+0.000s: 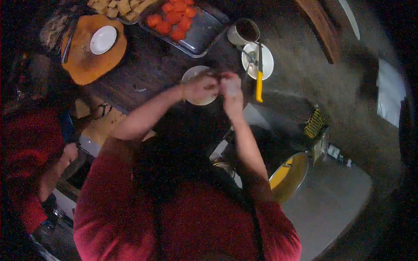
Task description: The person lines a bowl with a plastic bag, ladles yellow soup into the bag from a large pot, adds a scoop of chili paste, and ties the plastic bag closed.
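Observation:
My left hand (203,87) and my right hand (231,85) meet over a white plate (192,75) on the dark table. Fingers on both hands are bent and pressed together, close to each other. Whatever they pinch is small and blurred, so I cannot name it. Right of my hands stands a white bowl (267,62). A knife with a yellow handle (259,87) lies across it, and other cutlery rests in it. Behind the bowl is a light mug (234,37) with dark contents.
A metal tray (208,37) holds red pieces (173,18), beside tan cubes (123,7). An orange-brown board (80,71) carries a small white dish (103,40). At lower right sits a pot of yellow liquid (287,176). Another person's hand (70,152) shows at left.

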